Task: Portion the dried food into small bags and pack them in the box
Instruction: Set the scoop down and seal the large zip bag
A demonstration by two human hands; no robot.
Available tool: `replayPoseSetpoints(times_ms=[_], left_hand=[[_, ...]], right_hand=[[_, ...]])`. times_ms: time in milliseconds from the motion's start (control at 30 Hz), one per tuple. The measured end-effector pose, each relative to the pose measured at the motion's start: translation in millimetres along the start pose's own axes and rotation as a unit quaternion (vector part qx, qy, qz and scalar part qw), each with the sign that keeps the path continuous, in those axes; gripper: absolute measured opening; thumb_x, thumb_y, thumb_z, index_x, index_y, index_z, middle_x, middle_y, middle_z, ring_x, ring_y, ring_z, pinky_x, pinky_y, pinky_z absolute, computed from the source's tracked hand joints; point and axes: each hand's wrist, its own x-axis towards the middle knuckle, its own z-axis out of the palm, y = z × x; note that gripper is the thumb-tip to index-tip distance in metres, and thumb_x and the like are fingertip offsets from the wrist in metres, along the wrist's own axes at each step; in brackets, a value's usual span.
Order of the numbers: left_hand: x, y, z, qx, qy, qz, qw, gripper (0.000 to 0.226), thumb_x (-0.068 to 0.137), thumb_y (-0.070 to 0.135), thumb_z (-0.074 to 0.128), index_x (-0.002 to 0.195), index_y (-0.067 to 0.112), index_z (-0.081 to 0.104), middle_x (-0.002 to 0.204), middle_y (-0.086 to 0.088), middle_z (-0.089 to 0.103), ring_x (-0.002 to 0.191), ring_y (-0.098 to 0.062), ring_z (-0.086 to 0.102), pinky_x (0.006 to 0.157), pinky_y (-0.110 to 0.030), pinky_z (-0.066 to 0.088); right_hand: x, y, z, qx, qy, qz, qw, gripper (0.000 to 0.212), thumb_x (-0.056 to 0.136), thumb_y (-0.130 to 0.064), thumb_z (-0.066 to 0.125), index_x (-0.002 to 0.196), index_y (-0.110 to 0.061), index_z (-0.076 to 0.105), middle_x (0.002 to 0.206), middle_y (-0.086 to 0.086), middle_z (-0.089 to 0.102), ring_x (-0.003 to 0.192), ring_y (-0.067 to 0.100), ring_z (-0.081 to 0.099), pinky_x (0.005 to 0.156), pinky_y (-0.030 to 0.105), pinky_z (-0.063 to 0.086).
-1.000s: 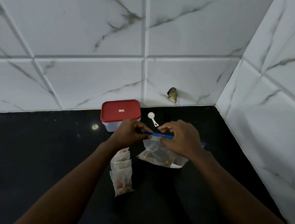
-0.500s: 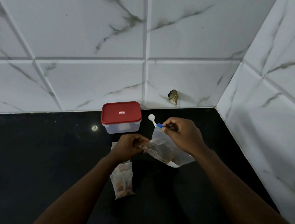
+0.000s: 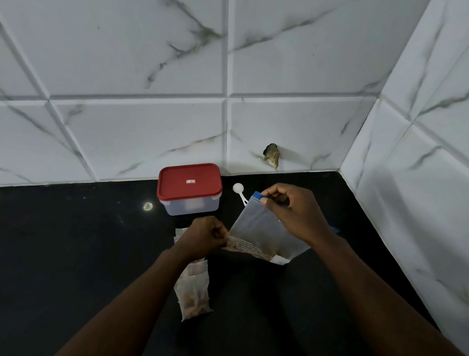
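So the person has the big zip bag (image 3: 260, 231) up off the worktop (image 3: 51, 247), tilted. The right hand (image 3: 290, 211) has thumb and fingers pinched on the blue zip strip at the top. That strip runs from its upper-left end down to the right, under the hand. The left hand (image 3: 205, 239) is curled up tight at the bag's lower-left corner and looks like it's pinching the plastic there, though the exact fingertip contact is hard to make out. The dried food (image 3: 247, 247) has slumped along the bottom edge, the low end right next to the left hand.

The part that matters for what comes next: the filled small bags (image 3: 193, 290) lie in an overlapping row directly under the left hand and wrist. The row's long axis runs from there back toward the person. The box (image 3: 189, 186) sits at the back edge of the worktop against the tiles, red lid on, just beyond the left hand. The left hand is clearly the nearer one to both. The white scoop (image 3: 239, 191) lies between the box and the right hand.

Best guess is portioning is about done and packing hasn't started. The big bag needs to be put down first, and then the lid has to come off.
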Motion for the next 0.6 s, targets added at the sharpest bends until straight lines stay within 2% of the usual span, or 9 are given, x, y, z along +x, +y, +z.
replayPoseSetpoints(times_ms=[100,167,300,433,600], left_hand=[[2.3,1.2,0.2,0.000,-0.028,0.003,1.000,0.014,0.093,0.010,0.072,0.098,0.022,0.066,0.104,0.008,0.067,0.097,-0.004,0.068,0.079,-0.019,0.057],[4.5,5.9,-0.7,0.001,-0.016,0.009,1.000,0.016,0.091,0.010,0.074,0.095,0.023,0.066,0.100,0.009,0.069,0.094,-0.004,0.069,0.078,-0.017,0.058],[9.4,11.1,-2.2,0.004,-0.012,0.044,0.999,0.022,0.082,0.010,0.084,0.096,0.019,0.069,0.095,0.007,0.072,0.089,-0.003,0.072,0.077,-0.017,0.058],[12.5,11.0,-6.1,-0.023,-0.017,0.049,0.998,0.018,0.084,0.006,0.081,0.097,0.014,0.071,0.098,0.002,0.076,0.092,-0.004,0.074,0.086,-0.026,0.061],[17.6,16.3,-6.6,-0.006,-0.013,0.061,0.998,0.013,0.084,0.006,0.081,0.090,0.014,0.073,0.091,0.004,0.077,0.087,-0.001,0.074,0.083,-0.024,0.061]], right_hand=[[4.3,3.8,-5.7,-0.006,0.006,-0.026,1.000,0.013,0.092,-0.019,0.073,0.105,-0.021,0.075,0.093,-0.012,0.073,0.087,0.002,0.067,0.078,0.023,0.056],[7.6,6.5,-9.0,-0.008,0.007,-0.042,0.999,0.014,0.092,-0.017,0.073,0.106,-0.018,0.075,0.095,-0.009,0.073,0.089,0.002,0.068,0.079,0.018,0.054],[15.7,10.4,-17.1,0.002,0.041,-0.037,0.998,0.015,0.092,-0.017,0.074,0.106,-0.017,0.076,0.096,-0.007,0.075,0.090,0.003,0.070,0.082,0.014,0.054],[18.3,16.7,-27.0,0.003,0.062,-0.027,0.998,0.015,0.090,-0.016,0.075,0.105,-0.015,0.077,0.092,-0.007,0.075,0.087,0.002,0.069,0.078,0.009,0.052],[15.2,26.0,-29.7,0.013,0.080,-0.015,0.997,0.016,0.089,-0.015,0.077,0.106,-0.014,0.077,0.093,-0.007,0.076,0.087,0.001,0.070,0.079,0.011,0.053]])
